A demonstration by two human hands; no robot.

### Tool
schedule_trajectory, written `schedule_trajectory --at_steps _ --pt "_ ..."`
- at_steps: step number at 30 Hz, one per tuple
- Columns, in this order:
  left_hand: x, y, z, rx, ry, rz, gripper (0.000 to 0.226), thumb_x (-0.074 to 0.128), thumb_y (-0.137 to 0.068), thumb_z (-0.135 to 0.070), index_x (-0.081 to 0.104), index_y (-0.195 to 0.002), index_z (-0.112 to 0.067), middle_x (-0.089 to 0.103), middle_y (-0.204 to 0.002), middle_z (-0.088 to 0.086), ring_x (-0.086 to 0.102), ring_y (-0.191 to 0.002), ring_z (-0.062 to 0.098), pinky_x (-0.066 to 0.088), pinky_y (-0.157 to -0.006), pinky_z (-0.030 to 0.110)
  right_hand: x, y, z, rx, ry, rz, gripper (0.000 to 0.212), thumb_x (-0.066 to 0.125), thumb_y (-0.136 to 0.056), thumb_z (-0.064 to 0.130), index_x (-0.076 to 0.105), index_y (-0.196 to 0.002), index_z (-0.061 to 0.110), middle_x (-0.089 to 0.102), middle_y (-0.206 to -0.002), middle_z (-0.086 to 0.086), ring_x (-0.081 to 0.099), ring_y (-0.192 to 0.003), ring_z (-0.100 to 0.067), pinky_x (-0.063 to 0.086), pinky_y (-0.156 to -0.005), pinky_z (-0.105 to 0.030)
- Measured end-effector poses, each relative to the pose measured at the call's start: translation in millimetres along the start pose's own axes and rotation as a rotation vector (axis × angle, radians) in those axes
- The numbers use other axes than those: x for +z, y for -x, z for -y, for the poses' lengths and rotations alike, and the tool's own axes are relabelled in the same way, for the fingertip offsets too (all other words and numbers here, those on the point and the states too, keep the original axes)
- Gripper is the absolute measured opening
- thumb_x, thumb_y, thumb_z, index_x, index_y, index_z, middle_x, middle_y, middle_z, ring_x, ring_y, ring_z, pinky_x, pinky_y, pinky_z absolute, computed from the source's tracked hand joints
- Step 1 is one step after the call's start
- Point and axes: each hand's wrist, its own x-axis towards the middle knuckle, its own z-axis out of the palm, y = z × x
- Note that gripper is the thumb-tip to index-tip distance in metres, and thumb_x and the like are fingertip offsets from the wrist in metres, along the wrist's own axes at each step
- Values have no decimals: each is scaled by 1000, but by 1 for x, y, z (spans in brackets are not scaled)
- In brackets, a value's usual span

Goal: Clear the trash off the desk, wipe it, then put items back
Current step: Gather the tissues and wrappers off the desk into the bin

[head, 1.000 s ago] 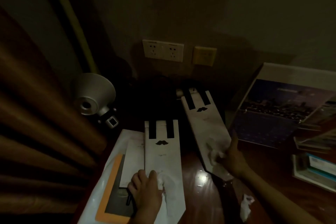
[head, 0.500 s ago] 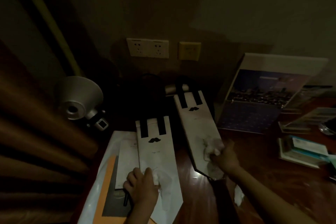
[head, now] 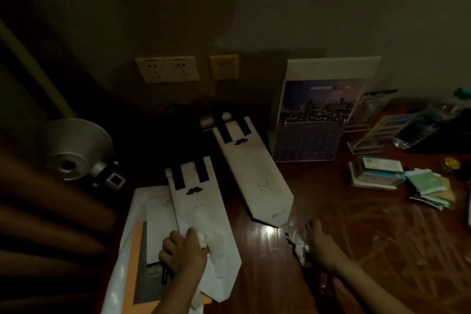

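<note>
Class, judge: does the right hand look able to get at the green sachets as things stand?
Probably yes: only bare desk lies between the right hand and the sachets; nothing stands in the way.

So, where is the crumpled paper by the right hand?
In the head view, the crumpled paper lies on the desk, lower centre-right, just below the pointed end of the right mustache bag, at the right hand.
</note>
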Motion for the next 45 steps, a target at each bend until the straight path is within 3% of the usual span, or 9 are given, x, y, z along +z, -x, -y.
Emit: schedule_trajectory --at_steps 4,8,12,17,26,33,36,39,45 --pt "-1 3 1 8 -8 1 44 56 -88 -46 40 -127 -32 26 -128 8 24 -120 29 21 -105 41 9 2 -5 32 97 -3 36 58 -91 22 35 -116 11 57 -110 -9 51 -81 -15 30 -49 -14" --pt "2 6 3 23 -7 3 44 55 -89 -48 39 -127 -33 25 -128 8 23 -121 29 20 -106 42 15 7 -8 2 166 72 36 56 -92 26 38 -120 12 40 -131 -16 46 -106 -22 37 -79 -21" --pt "1 7 1 25 -5 20 46 55 -88 -51 38 -127 -34 24 -128 7 22 -121 29 19 -106 42 -6 -3 16 -114 -39 -42 48 59 -89 13 40 -133 9 20 -142 -17 36 -126 -30 35 -102 -26" --pt "0 4 -3 13 34 46 49 57 -87 -50 35 -129 -34 22 -130 7 21 -123 29 16 -106 42 -24 -46 66 -140 -187 -141 16 69 -83 16 60 -93 7 59 -98 -12 57 -86 -20 46 -72 -29" --pt "8 -7 5 -2 3 20 49 59 -88 -42 35 -130 -31 24 -131 8 23 -123 30 20 -103 41 15 -73 67 -58 -151 -169 24 63 -84 7 60 -102 -8 64 -99 -20 59 -85 -22 34 -46 -8" --pt "16 -9 16 106 64 -77 47 56 -87 -44 36 -128 -31 33 -124 6 32 -116 27 26 -100 37 33 -30 43 -90 -152 -193 9 64 -79 15 57 -85 13 58 -85 -6 53 -66 -11 36 -45 -10" --pt "30 -8 22 307 230 -252 49 84 -64 -23 57 -103 -14 47 -98 13 54 -84 33 48 -73 38 40 -8 27 -67 -204 -204 13 65 -76 19 57 -83 12 58 -82 -3 55 -71 -12 38 -48 -9" --pt "40 -9 20 322 418 -323 35 82 -59 4 60 -83 -7 42 -85 13 52 -60 33 46 -56 32 40 10 12 -29 -268 -235 12 66 -77 20 56 -80 13 59 -80 -2 55 -68 -8 36 -46 -11" --pt "11 20 3 360 687 -392 12 55 -88 0 54 -90 -12 38 -102 5 52 -75 24 44 -68 31 20 48 -24 -42 -312 -320 28 68 -75 11 50 -57 22 54 -62 5 50 -57 -2 32 -45 -10"
